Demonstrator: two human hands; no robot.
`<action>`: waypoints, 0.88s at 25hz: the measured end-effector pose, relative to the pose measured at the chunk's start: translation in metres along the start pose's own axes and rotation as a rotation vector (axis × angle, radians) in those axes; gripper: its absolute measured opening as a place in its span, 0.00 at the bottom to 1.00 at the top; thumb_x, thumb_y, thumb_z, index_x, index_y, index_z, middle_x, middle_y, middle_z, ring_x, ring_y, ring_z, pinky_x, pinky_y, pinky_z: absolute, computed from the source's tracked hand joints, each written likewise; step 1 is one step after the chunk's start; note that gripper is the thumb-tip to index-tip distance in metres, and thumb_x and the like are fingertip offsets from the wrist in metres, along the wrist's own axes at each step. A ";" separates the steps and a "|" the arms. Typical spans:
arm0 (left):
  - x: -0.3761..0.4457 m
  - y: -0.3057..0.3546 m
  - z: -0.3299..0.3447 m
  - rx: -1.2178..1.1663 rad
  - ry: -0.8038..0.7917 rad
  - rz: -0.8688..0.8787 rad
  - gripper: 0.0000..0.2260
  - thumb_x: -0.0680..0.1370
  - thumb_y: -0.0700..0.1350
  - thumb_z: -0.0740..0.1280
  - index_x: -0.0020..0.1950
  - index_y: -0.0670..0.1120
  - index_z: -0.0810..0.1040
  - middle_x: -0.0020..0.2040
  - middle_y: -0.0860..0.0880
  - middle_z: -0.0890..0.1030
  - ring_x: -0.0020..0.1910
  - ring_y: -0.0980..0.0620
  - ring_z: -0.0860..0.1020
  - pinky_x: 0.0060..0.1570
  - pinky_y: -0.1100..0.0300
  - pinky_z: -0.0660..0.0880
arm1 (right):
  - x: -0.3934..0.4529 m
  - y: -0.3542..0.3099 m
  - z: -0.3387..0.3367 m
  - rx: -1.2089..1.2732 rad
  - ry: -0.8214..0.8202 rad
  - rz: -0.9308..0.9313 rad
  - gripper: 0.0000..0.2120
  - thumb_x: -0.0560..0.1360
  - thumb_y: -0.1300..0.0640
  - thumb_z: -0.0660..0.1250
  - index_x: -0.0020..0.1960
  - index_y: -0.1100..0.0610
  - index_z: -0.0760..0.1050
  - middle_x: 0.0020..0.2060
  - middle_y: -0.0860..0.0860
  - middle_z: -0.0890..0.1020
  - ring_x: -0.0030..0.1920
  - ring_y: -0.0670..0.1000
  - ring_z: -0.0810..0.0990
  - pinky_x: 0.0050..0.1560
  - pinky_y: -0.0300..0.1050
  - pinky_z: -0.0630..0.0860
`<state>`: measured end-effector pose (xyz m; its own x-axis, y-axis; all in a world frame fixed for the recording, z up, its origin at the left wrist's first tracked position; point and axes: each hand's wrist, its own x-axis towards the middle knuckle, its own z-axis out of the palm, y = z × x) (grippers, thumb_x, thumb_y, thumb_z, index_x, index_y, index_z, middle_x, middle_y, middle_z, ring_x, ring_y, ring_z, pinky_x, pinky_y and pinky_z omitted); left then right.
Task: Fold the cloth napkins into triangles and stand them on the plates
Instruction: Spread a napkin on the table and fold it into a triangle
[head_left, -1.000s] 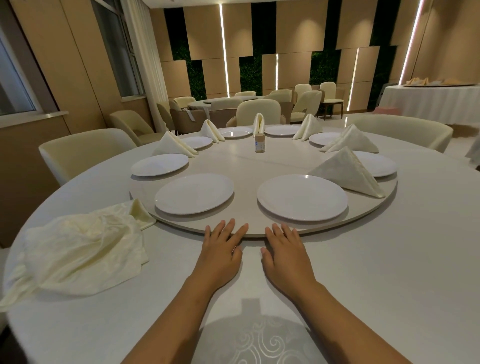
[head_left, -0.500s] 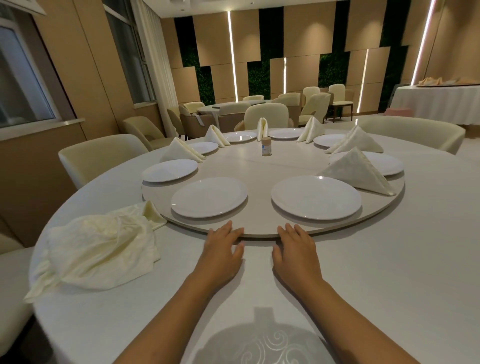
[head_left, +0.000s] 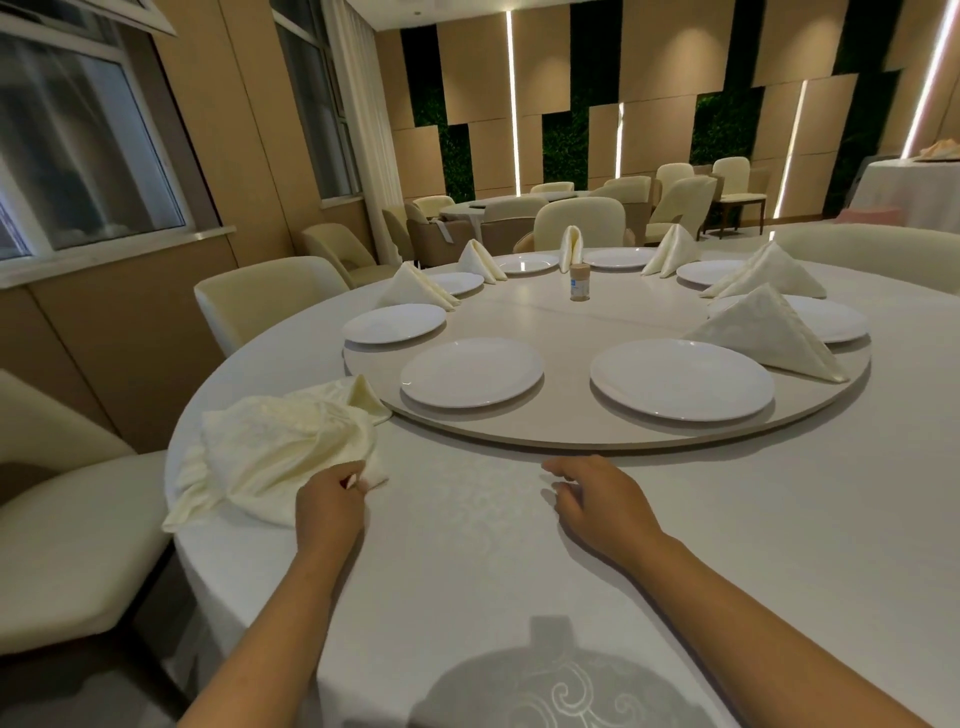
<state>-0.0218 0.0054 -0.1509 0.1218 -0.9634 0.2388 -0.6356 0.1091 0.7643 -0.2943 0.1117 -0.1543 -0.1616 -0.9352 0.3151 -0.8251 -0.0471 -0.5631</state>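
Observation:
A heap of loose cream cloth napkins (head_left: 270, 457) lies on the white tablecloth at the left. My left hand (head_left: 330, 506) pinches the near right corner of the top napkin. My right hand (head_left: 597, 499) rests on the cloth in front of the turntable (head_left: 571, 431), fingers loosely curled and holding nothing. Two bare white plates, one at the near left (head_left: 471, 371) and one at the near right (head_left: 681, 378), sit at the turntable's front, with a third plate (head_left: 394, 322) further left. A folded napkin triangle (head_left: 769, 330) stands at the right beside a plate (head_left: 836, 319); several more triangles ring the far side.
A small jar (head_left: 580, 281) stands at the turntable's centre. Cream chairs surround the table, one close at the left (head_left: 67, 525). More tables and chairs fill the room behind. The table edge drops off just left of the napkin heap.
Both hands have left the turntable's rim. My left hand moved left and took hold of a napkin corner; my right hand drew back slightly. The view swung left.

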 end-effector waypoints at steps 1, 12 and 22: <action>-0.003 0.004 -0.004 -0.050 0.001 0.003 0.13 0.78 0.36 0.66 0.63 0.40 0.78 0.62 0.41 0.78 0.61 0.44 0.74 0.56 0.64 0.64 | 0.000 -0.001 -0.001 0.005 -0.010 -0.006 0.16 0.79 0.56 0.61 0.65 0.50 0.74 0.60 0.48 0.79 0.58 0.46 0.76 0.59 0.37 0.70; -0.085 0.110 -0.066 -0.723 -0.552 0.048 0.06 0.74 0.40 0.68 0.48 0.42 0.83 0.41 0.46 0.85 0.38 0.52 0.83 0.37 0.62 0.78 | -0.019 -0.072 -0.053 0.417 -0.268 -0.170 0.14 0.74 0.40 0.63 0.59 0.37 0.75 0.62 0.33 0.74 0.63 0.34 0.69 0.61 0.31 0.65; -0.090 0.132 -0.084 -0.791 -0.839 -0.103 0.20 0.71 0.49 0.74 0.61 0.45 0.80 0.55 0.44 0.78 0.51 0.46 0.74 0.53 0.53 0.71 | -0.024 -0.119 -0.114 0.578 0.162 0.061 0.20 0.79 0.47 0.62 0.38 0.61 0.77 0.34 0.54 0.79 0.36 0.49 0.74 0.39 0.44 0.70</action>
<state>-0.0531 0.1272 -0.0213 -0.5872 -0.8042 -0.0924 0.0387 -0.1419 0.9891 -0.2544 0.1800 -0.0076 -0.3175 -0.8789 0.3561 -0.3911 -0.2207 -0.8935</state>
